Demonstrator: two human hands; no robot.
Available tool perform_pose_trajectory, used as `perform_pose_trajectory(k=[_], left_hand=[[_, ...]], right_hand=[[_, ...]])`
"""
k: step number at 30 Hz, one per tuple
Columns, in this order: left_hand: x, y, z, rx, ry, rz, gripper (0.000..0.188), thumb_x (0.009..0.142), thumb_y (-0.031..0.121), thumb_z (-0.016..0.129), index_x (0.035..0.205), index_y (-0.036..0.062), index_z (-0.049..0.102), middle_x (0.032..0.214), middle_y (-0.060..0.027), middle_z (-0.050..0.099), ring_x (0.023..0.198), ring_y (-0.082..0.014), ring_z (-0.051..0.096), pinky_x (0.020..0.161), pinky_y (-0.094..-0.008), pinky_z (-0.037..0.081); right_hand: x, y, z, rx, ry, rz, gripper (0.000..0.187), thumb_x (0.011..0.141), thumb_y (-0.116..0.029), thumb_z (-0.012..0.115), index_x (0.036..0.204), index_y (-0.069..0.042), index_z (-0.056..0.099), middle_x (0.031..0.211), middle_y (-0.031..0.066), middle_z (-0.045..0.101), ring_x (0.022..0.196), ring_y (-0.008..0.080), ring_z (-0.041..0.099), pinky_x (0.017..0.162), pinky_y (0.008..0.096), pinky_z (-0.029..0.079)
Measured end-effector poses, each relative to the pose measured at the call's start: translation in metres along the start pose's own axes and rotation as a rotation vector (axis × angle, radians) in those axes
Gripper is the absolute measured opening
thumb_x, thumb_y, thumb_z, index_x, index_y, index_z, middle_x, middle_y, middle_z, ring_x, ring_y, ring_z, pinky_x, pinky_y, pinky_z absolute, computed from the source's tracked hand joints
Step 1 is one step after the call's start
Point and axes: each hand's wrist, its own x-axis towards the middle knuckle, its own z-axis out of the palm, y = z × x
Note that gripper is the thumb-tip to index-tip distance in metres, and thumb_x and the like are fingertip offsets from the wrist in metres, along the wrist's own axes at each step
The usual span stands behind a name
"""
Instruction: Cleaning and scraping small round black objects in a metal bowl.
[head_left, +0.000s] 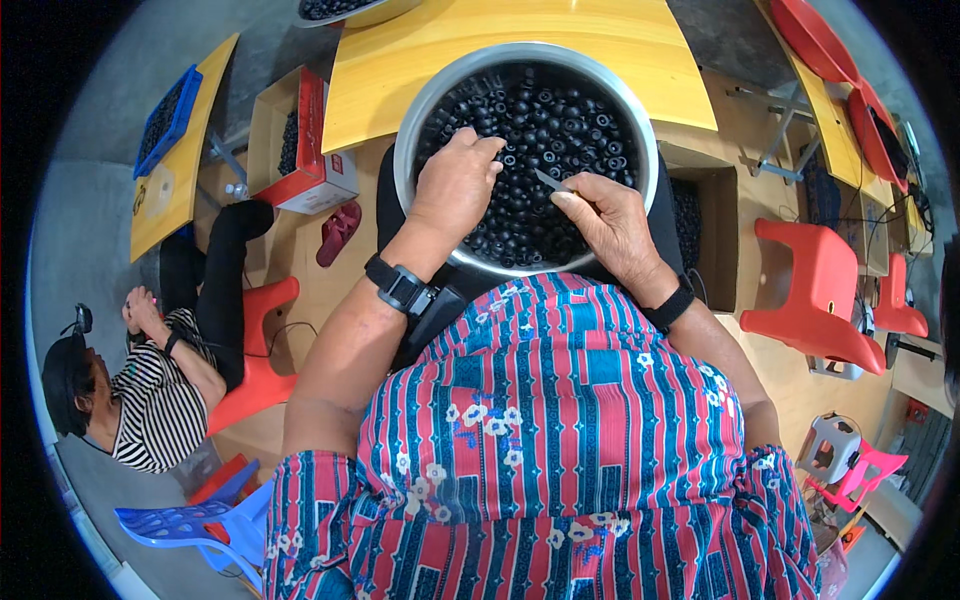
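Beads [560, 130], small, black, seemingly holed, fill the metal bowl [420, 110].

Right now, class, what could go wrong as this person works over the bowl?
The right hand holds a small blade pointing toward the left hand, which reaches into the black beads; a slip might nick a finger. The full metal bowl rests on the lap and could tip.

Left fingertips [478, 143] buried among beads [560, 120]
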Motion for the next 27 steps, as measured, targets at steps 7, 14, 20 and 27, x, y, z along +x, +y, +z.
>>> perform_pose_trajectory(k=[7, 14, 20, 27], left_hand=[[0.004, 0.001, 0.002, 0.029, -0.04, -0.068, 0.024, 0.082, 0.008, 0.069, 0.106, 0.0059, 0.067, 0.092, -0.017, 0.06, 0.093, -0.0387, 0.061, 0.08, -0.0439, 0.05], [-0.026, 0.016, -0.013, -1.358, -0.398, -0.638, 0.024, 0.099, 0.016, 0.059, 0.116, -0.0007, 0.059, 0.078, 0.005, 0.049, 0.058, 0.0005, 0.038, 0.046, -0.0146, 0.03], [-0.051, 0.024, 0.007, -1.794, -0.469, -0.706, 0.025, 0.099, 0.021, 0.059, 0.116, 0.0019, 0.06, 0.083, 0.002, 0.054, 0.058, 0.0, 0.038, 0.045, -0.0142, 0.029], [-0.052, 0.026, 0.007, -2.005, -0.509, -0.68, 0.023, 0.101, 0.021, 0.054, 0.115, 0.0031, 0.057, 0.095, -0.0009, 0.056, 0.066, -0.0028, 0.043, 0.049, -0.0143, 0.033]], right_hand=[[0.0, 0.001, -0.001, 0.01, -0.001, 0.03, 0.028, 0.092, -0.026, 0.063, 0.094, 0.001, 0.067, 0.08, 0.0174, 0.064, 0.076, 0.0314, 0.063, 0.071, 0.0382, 0.049], [-0.001, 0.003, 0.001, 0.223, 0.043, -0.055, 0.022, 0.086, -0.017, 0.071, 0.099, 0.001, 0.068, 0.087, 0.0132, 0.067, 0.082, 0.0239, 0.065, 0.075, 0.032, 0.05], [-0.001, -0.005, 0.002, 0.139, -0.127, -0.077, 0.027, 0.079, -0.006, 0.078, 0.105, 0.0, 0.07, 0.096, 0.0083, 0.069, 0.087, 0.0151, 0.063, 0.079, 0.027, 0.05], [-0.002, 0.001, 0.004, 0.298, -0.054, -0.017, 0.018, 0.084, -0.009, 0.072, 0.1, 0.0, 0.07, 0.087, 0.008, 0.07, 0.081, 0.0142, 0.065, 0.075, 0.0279, 0.051]])
